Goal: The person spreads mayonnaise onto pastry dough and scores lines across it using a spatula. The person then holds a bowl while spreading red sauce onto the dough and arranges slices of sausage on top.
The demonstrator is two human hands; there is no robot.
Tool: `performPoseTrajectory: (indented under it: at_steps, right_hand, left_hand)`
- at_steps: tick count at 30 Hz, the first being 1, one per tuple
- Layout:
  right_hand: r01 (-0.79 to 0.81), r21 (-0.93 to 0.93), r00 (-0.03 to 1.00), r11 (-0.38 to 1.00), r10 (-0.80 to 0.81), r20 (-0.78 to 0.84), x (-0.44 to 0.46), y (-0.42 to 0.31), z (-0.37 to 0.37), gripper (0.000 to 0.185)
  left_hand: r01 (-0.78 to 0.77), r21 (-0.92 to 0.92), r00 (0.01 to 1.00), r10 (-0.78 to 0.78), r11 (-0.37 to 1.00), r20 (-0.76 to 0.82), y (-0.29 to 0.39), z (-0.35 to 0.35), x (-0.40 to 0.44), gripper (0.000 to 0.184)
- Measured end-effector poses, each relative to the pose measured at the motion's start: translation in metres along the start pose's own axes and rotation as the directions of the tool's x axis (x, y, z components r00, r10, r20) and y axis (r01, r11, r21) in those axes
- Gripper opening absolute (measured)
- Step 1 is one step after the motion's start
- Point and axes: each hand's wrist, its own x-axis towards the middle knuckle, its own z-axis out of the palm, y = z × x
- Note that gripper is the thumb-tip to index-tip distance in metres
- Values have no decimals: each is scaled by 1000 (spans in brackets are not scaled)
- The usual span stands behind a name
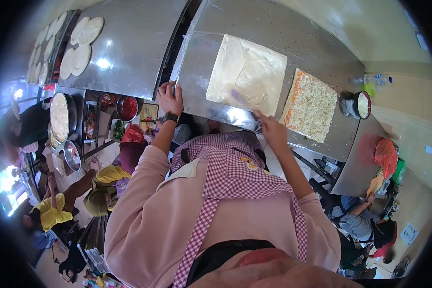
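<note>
My right hand (273, 130) is closed around the handle of a spatula (239, 97), whose pale purplish head is blurred. The head lies over a large square sheet of dough (247, 60) coated with a smooth, creamy white layer. My left hand (170, 98), a dark watch on its wrist, rests at the near left corner of the metal table (201, 53), fingers apart and holding nothing. To the right of the coated sheet lies a rectangular slab (312, 108) topped with pale shreds, orange-red along its left edge.
A bowl of white food (363, 105) stands at the table's right end. Round flat dough pieces (81, 58) lie on another metal table (129, 43), across a gap. Below are a bowl of red food (126, 108) and large pans (60, 117). Other people sit or work nearby.
</note>
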Motion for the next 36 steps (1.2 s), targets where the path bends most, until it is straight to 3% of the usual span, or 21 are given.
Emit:
performPoseTrajectory:
  at_steps: [2, 3, 5, 8, 12, 14, 19, 21, 22, 24, 26, 27, 29, 35, 36]
  right_hand:
    - [-75, -231, 997, 970, 80, 10, 12, 21, -14, 44]
    - [-80, -228, 996, 970, 84, 7, 24, 27, -15, 44]
    - [-190, -176, 972, 966, 161, -170, 53, 36, -18, 46]
    - [-183, -84, 957, 980, 158, -242, 90, 14, -10, 42]
    - [-230, -90, 960, 969, 211, -184, 108, 0, -12, 41]
    - [-371, -149, 926, 917, 352, -139, 107, 16, -20, 40]
    - [-498, -131, 864, 857, 478, -154, 66, 46, -48, 39]
    - [-537, -23, 835, 843, 527, -155, 57, 34, -68, 38]
    - [-540, -22, 833, 841, 531, -152, 58, 31, -63, 38]
    - [-415, 269, 865, 869, 469, -181, 68, 19, -47, 37]
    - [-277, 99, 932, 956, 292, -215, 82, -8, -34, 38]
    - [-284, 105, 929, 953, 300, -216, 87, -18, -31, 38]
    - [-290, -87, 957, 953, 288, -45, 92, -31, -29, 39]
    - [-467, -120, 878, 876, 443, -179, 51, 65, -43, 36]
    - [-467, -47, 864, 883, 444, -239, 48, 69, -54, 34]
  left_hand:
    - [27, -8, 999, -27, 1000, 27, 3, -3, 0, 25]
    - [21, -9, 999, -21, 1000, 29, 3, -3, -1, 25]
    - [3, -12, 1000, -3, 1000, 28, 1, -2, 0, 25]
    - [-26, -6, 1000, 26, 1000, 15, 0, -1, 0, 25]
    - [-52, -8, 998, 53, 999, 43, -2, -1, 1, 25]
    - [-50, 1, 998, 50, 999, 24, -2, -2, 1, 25]
    - [-19, -2, 1000, 19, 1000, 18, -1, 0, 0, 26]
    - [-14, 2, 1000, 14, 1000, 20, -2, 0, 1, 27]
    - [-9, 6, 999, 9, 1000, 32, -2, -2, 1, 27]
    - [-12, 6, 999, 11, 1000, 49, -1, -1, 0, 28]
    - [-7, 3, 999, 7, 1000, 37, -3, 0, 0, 29]
    - [-15, 3, 999, 15, 1000, 42, -3, 0, -1, 29]
    - [-30, 5, 999, 30, 1000, 36, -5, 1, 0, 28]
    - [-41, -16, 999, 42, 999, 28, -3, 0, -1, 28]
    - [-43, -19, 999, 44, 999, 28, -3, 1, 0, 28]
